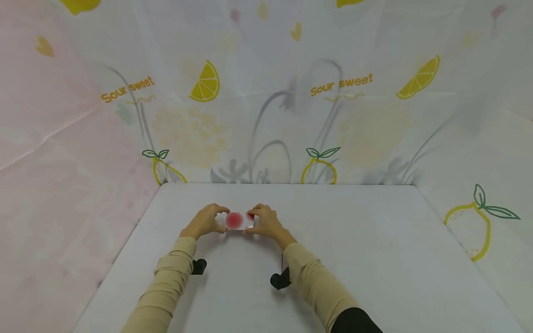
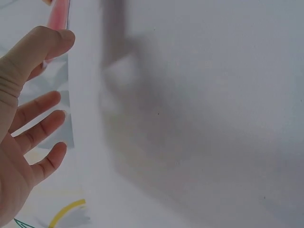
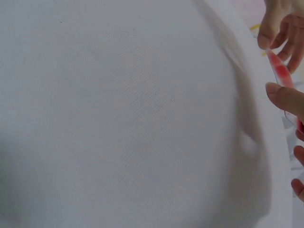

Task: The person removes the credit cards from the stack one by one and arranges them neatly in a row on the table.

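Note:
A small, flat, rectangular clear piece with round red patches (image 1: pixel 234 221) is held up above the far part of the white table; its exact kind cannot be told. My left hand (image 1: pixel 203 222) pinches its left end between thumb and index finger. In the left wrist view the other fingers of that hand (image 2: pixel 28 114) spread apart, and only a pinkish edge of the piece (image 2: pixel 59 16) shows. My right hand (image 1: pixel 266 221) pinches the right end, covering part of a second red patch. From the right wrist view, the piece (image 3: pixel 282 72) appears nearly edge-on between both hands.
The white tabletop (image 1: pixel 374 240) spreads around both forearms, with the hands' shadows on it. Behind the table's far edge hangs a cloth backdrop (image 1: pixel 258 115) printed with lemons and lettering. Black wrist mounts (image 1: pixel 281 279) sit below the forearms.

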`<state>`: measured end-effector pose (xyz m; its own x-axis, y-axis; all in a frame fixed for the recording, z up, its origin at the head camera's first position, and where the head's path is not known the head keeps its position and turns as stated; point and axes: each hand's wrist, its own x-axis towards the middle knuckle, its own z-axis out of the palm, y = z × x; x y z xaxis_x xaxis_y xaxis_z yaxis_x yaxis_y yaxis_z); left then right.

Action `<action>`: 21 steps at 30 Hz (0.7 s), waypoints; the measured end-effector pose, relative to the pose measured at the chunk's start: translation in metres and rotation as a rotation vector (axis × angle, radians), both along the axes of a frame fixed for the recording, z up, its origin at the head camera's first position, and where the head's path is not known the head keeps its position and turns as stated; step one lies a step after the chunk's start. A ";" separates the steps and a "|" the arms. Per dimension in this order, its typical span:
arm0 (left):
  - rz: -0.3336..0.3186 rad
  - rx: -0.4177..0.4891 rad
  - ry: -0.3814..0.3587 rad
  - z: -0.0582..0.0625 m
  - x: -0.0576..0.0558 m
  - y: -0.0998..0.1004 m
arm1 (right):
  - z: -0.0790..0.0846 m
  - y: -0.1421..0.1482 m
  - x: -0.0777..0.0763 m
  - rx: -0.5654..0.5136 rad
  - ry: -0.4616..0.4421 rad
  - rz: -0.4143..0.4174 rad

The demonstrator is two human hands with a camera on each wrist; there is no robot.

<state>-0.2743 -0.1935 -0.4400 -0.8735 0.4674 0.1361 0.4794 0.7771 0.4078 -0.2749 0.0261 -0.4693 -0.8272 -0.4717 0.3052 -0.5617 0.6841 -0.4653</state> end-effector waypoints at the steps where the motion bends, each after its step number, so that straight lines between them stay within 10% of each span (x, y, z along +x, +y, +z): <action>1: 0.005 0.000 -0.004 -0.001 -0.001 -0.002 | -0.001 -0.001 0.000 0.003 0.003 -0.002; 21: 0.032 0.013 -0.055 -0.024 -0.004 -0.012 | -0.019 -0.017 -0.002 0.089 -0.063 -0.045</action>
<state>-0.2779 -0.2059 -0.4636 -0.8945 0.4372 0.0935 0.4306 0.7862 0.4432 -0.2770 0.0090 -0.4884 -0.8644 -0.4564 0.2108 -0.5011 0.7480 -0.4352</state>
